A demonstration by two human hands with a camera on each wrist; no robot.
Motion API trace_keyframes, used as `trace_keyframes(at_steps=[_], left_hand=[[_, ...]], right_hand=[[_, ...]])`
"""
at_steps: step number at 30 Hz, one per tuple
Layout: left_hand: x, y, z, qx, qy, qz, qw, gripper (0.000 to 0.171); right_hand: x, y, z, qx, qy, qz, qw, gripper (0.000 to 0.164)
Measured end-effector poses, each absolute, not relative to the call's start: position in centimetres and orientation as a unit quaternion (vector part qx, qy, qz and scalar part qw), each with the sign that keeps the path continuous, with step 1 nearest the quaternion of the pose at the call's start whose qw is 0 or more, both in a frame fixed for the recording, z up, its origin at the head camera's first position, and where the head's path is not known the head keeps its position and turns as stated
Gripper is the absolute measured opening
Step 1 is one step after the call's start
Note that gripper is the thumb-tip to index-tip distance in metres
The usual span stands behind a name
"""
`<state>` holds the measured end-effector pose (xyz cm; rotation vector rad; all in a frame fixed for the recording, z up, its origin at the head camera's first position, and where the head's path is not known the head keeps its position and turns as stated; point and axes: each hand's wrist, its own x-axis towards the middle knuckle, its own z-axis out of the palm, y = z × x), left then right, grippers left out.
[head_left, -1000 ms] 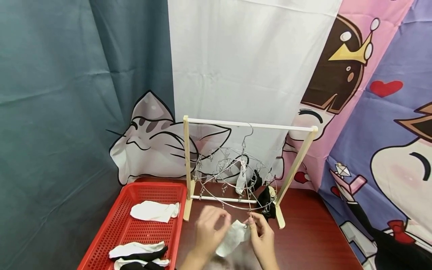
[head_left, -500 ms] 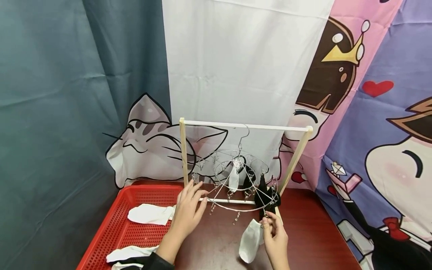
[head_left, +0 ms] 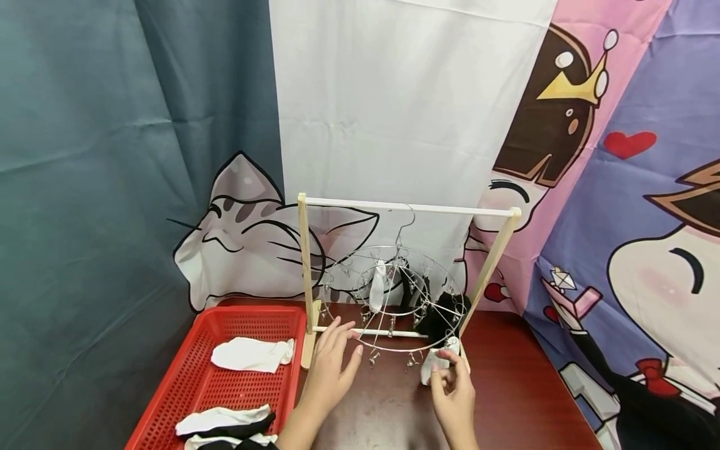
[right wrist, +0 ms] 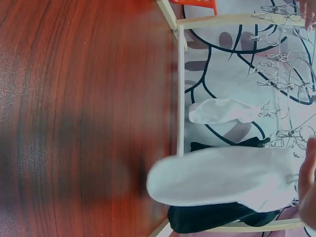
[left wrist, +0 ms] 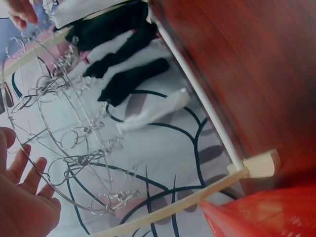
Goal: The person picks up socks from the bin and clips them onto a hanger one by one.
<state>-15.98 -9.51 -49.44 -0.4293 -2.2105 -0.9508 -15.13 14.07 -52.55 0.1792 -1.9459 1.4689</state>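
A round wire clip hanger [head_left: 392, 350] hangs from the rack's top bar. At its front right a white sock [head_left: 432, 369] dangles from a clip; the right wrist view shows it long and near. My right hand [head_left: 457, 400] is beside that sock's clip, fingers loosely bent, apparently holding nothing. My left hand [head_left: 332, 372] is at the ring's front left, fingers spread and straight, thumb apart; whether they touch the wire I cannot tell. Further back on the hanger are a smaller white sock [head_left: 378, 287] and several black socks [head_left: 441, 319], partly overlapping.
A red basket [head_left: 300, 356] stands at the left, with a white sock [head_left: 250, 354] and a pile of white and black socks [head_left: 225, 420] in it. The wooden rack's posts [head_left: 495, 262] flank the hanger on a dark red table [head_left: 517, 375]. Patterned cloth hangs behind.
My left hand has left the white sock and moved to the ring's left side. The ring has turned, carrying that sock right and back. My right hand's fingers have come off its clip.
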Motion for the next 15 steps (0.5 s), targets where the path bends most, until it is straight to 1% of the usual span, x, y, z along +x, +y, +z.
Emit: trace_keyframes(at_steps=[2,4,6,9,11,15], left_hand=[[-15.7,-9.2,-49.5,-0.164,-0.849,-0.369,0.342,0.019],[-15.6,-9.0,-49.6,-0.161,-0.850,-0.369,0.340,0.019],[-15.4,-8.9,-49.7,-0.160,-0.849,-0.369,0.342,0.019],[-15.2,-8.7,-49.8,-0.160,-0.851,-0.365,0.343,0.020],[-15.0,-8.6,-49.8,-0.160,-0.851,-0.364,0.343,0.020],[-14.8,-8.6,-49.9,-0.155,-0.853,-0.364,0.340,0.020]], right_hand=[[-15.2,13.5,-52.6,0.094,-0.744,0.581,0.315,0.042],[-15.3,13.0,-52.6,0.103,-0.738,0.601,0.290,0.039],[-15.4,12.6,-52.6,0.104,-0.729,0.617,0.277,0.032],[-15.6,12.3,-52.6,0.099,-0.694,0.658,0.274,0.015],[-15.7,12.2,-52.6,0.101,-0.667,0.689,0.264,0.010],[-15.8,12.3,-52.7,0.122,-0.622,0.743,0.213,0.015]])
